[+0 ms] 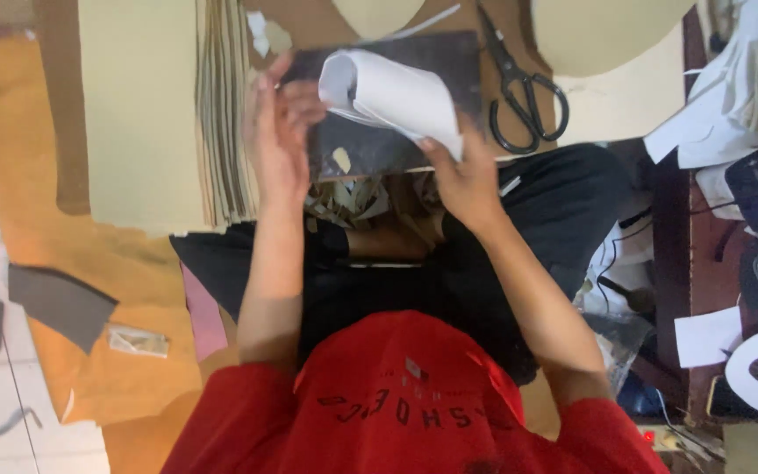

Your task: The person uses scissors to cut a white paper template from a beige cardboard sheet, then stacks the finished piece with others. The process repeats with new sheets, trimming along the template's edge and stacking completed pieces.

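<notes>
From my remote seat I saw the left hand (278,140) lying against the left edge of a dark board (396,105), its fingers (296,92) curled round that edge and pinching it. The right hand (462,180) held a curled white paper sheet (392,92) by its near right corner, fingers closed on it, and the sheet arched over the middle of the board. Black scissors (519,92) lay just right of the board, blades pointing far. A stack of thin card sheets (225,114) stood on edge to the left, near the left hand. Paper offcuts (353,197) sat below the board, above the lap. White paper scraps (712,114) cluttered the far right.
</notes>
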